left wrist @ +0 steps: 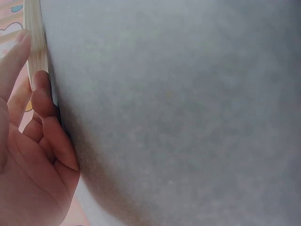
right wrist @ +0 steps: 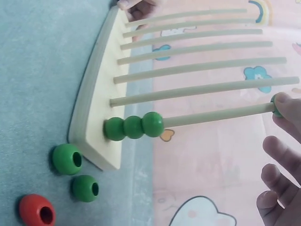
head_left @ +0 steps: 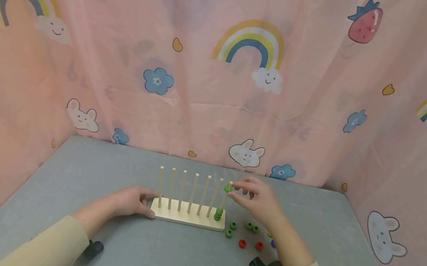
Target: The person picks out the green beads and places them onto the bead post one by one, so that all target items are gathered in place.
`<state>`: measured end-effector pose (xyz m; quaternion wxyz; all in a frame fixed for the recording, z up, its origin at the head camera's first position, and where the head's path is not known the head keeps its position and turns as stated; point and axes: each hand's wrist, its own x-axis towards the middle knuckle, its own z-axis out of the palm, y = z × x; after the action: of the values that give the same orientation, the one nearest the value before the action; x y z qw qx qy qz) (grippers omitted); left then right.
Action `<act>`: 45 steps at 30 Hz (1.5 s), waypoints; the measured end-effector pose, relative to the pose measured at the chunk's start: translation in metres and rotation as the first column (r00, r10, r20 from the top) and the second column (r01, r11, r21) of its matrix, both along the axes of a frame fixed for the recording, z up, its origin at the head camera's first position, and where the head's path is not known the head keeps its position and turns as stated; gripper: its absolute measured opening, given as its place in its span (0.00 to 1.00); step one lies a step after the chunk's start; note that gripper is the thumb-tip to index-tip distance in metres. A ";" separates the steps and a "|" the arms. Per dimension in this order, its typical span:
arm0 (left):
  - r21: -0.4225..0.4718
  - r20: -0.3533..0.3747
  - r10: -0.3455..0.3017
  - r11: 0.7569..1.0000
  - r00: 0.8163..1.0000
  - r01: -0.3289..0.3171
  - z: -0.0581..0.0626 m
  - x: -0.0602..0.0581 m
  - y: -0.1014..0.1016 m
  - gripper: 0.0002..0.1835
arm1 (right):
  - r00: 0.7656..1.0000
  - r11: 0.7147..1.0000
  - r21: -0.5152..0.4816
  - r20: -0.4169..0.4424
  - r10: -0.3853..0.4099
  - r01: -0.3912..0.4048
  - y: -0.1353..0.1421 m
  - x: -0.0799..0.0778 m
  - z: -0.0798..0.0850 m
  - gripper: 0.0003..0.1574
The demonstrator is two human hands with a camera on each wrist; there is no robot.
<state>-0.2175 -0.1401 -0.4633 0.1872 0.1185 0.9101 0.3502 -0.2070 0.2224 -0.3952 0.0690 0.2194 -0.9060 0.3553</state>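
A pale wooden peg rack [head_left: 188,216] with a row of upright pegs stands on the table. At its left end, my left hand [head_left: 131,201] grips the base, thumb in front and fingers behind. The left wrist view shows only the edge of the base [left wrist: 36,47] by the fingertips. My right hand [head_left: 256,201] pinches a green bead [right wrist: 275,107] between thumb and forefinger at the top of the rightmost peg [right wrist: 221,115]; its other fingers are spread. Three green beads [right wrist: 134,127] sit stacked at the bottom of that peg.
Loose green beads [head_left: 249,226] and red beads [head_left: 242,244] lie right of the rack. A yellow bead [head_left: 269,234] and a blue bead [head_left: 273,243] are partly hidden by the right forearm. A patterned pink curtain [head_left: 199,116] hangs behind the grey table [head_left: 159,255].
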 end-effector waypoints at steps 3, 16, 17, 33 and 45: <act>-0.004 -0.001 0.000 1.000 1.000 0.000 0.002 0.000 0.001 0.33 | 1.000 1.000 0.020 0.030 0.004 -0.005 0.000 0.000 -0.005 0.14; -0.015 -0.008 -0.003 1.000 1.000 0.003 0.001 0.000 0.000 0.33 | 0.989 0.992 0.124 0.145 -0.008 -0.010 -0.002 -0.002 -0.037 0.10; -0.016 -0.005 -0.001 1.000 1.000 0.000 0.001 0.000 0.000 0.33 | 0.988 0.992 0.128 0.152 -0.008 -0.012 -0.003 -0.001 -0.038 0.11; -0.003 -0.001 0.003 1.000 1.000 -0.003 0.000 0.000 -0.001 0.33 | 0.990 0.983 0.169 0.134 0.046 -0.069 -0.002 0.001 -0.055 0.10; 0.000 0.009 0.006 1.000 1.000 -0.006 0.000 0.001 0.000 0.33 | 0.985 0.990 0.134 0.169 0.027 -0.050 0.012 0.005 -0.055 0.15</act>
<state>-0.2164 -0.1405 -0.4634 0.1902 0.1143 0.9096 0.3513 -0.2023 0.2344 -0.4498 -0.0291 0.2106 -0.9266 0.3101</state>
